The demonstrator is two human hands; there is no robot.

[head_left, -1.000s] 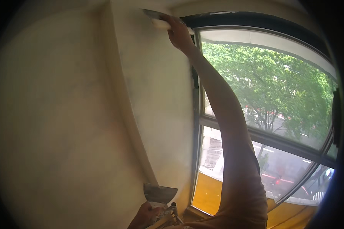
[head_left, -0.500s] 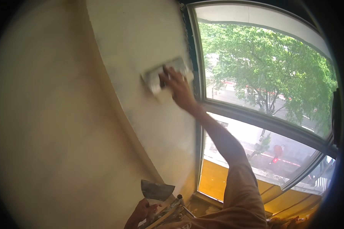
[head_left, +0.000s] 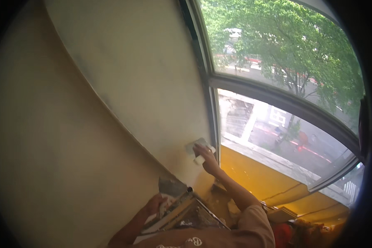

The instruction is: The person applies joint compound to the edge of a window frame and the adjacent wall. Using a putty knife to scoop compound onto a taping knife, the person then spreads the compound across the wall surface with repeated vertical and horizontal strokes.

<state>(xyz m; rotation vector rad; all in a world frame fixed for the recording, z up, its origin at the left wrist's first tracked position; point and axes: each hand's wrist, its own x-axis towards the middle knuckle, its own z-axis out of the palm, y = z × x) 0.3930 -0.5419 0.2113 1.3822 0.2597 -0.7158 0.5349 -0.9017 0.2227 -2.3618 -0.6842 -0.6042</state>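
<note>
My right hand (head_left: 207,158) is closed round a plastering trowel (head_left: 196,145) with a flat grey blade and a pale handle. The blade lies against the light-coloured wall strip (head_left: 153,87), low down and close to the window frame. Lower left, my left hand (head_left: 155,204) grips a wide putty knife (head_left: 172,187), its dark blade pointing up. Most of that knife's handle is hidden in the fingers. Any filler on either blade is too blurred to make out.
A ladder top (head_left: 190,190) with metal rails stands right in front of me, beside my left hand. The window frame (head_left: 277,97) borders the wall on the right, with a yellow panel (head_left: 252,169) below. Boards (head_left: 282,214) and cluttered items lie at lower right.
My right hand has moved the trowel well down the wall strip, still beside the window. The view has tilted downward, showing more of the ladder. My left hand keeps its putty knife.
</note>
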